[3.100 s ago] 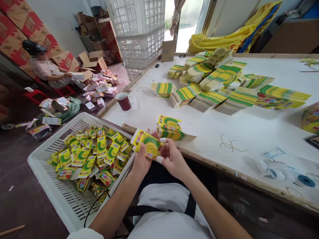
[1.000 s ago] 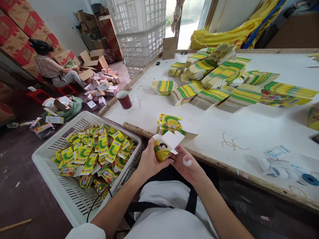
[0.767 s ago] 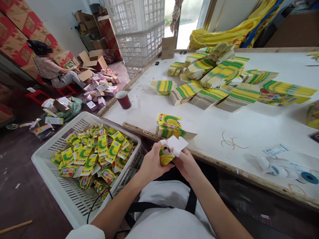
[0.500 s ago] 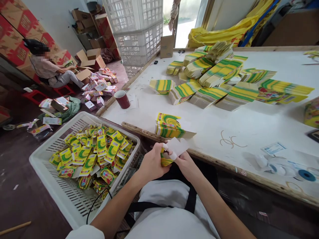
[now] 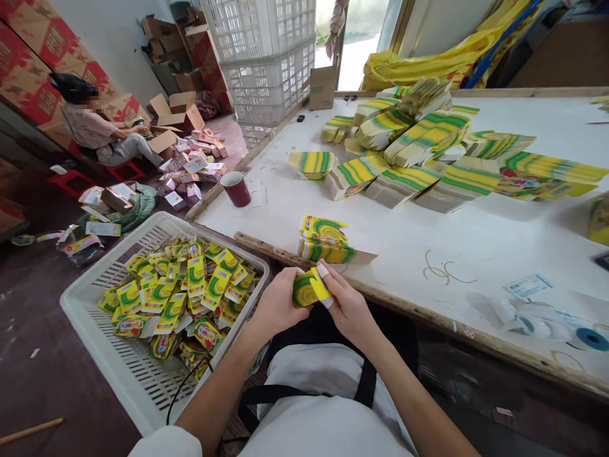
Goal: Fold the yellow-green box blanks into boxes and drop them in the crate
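Observation:
Both hands hold one small yellow-and-green carton (image 5: 308, 290) just below the table's near edge. My left hand (image 5: 276, 306) grips its left side. My right hand (image 5: 346, 303), with white tape on two fingertips, presses fingers on its right end, where the flap lies closed. Right behind the hands, a short stack of flat yellow-green carton blanks (image 5: 326, 240) rests on the white table (image 5: 428, 235). To my left a white plastic basket (image 5: 109, 358) holds several folded cartons of the same kind.
Large piles of flat blanks (image 5: 419, 162) cover the far table. A dark red cup (image 5: 236, 188) stands near its left edge. Tape rolls (image 5: 590, 338) lie at right. Stacked white crates (image 5: 266, 63) stand behind. A seated person (image 5: 99, 130) works among boxes on the floor.
Three seconds ago the carton was a flat blank in both hands. It was then opened up with a white flap sticking out; now the flap is folded shut.

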A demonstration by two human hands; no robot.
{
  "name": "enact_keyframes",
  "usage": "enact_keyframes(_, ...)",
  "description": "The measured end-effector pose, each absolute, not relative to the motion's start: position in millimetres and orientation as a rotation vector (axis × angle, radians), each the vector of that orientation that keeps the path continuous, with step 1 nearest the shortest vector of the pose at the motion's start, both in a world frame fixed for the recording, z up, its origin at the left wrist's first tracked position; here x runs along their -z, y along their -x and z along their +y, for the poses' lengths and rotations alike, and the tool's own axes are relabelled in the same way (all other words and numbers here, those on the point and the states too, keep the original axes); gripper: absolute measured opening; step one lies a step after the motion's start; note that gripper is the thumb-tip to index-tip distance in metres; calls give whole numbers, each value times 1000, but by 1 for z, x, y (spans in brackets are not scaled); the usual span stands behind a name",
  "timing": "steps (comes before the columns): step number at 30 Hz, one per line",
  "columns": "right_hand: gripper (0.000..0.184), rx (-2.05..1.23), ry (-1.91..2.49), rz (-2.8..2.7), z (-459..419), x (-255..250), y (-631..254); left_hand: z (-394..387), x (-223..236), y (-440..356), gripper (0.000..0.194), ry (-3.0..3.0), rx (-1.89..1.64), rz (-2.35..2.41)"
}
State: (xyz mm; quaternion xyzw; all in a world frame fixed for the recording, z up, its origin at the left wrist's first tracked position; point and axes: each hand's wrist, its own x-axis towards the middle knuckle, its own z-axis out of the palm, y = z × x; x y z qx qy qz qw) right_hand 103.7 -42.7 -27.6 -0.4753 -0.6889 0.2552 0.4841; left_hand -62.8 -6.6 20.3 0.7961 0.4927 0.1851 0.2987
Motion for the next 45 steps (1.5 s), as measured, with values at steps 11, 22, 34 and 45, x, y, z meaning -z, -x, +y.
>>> enact_keyframes(11,26,-833,996,-1921,-39,10,-132,-4,-29,71,52,-2110,-507,1252)
enact_keyframes(22,23,-872,1020,-1795,-39,12,-123,-6,-35,69,47,-2105,-479,1321)
enact_keyframes(34,61,-939,1167,-1565,-39,14,-97,-2,-34,71,47,-2082,-577,1330)
enact_keyframes(45,36,-262,1713,-1565,36,9,-153,28,-31,136,61,-2016,-1126,2110)
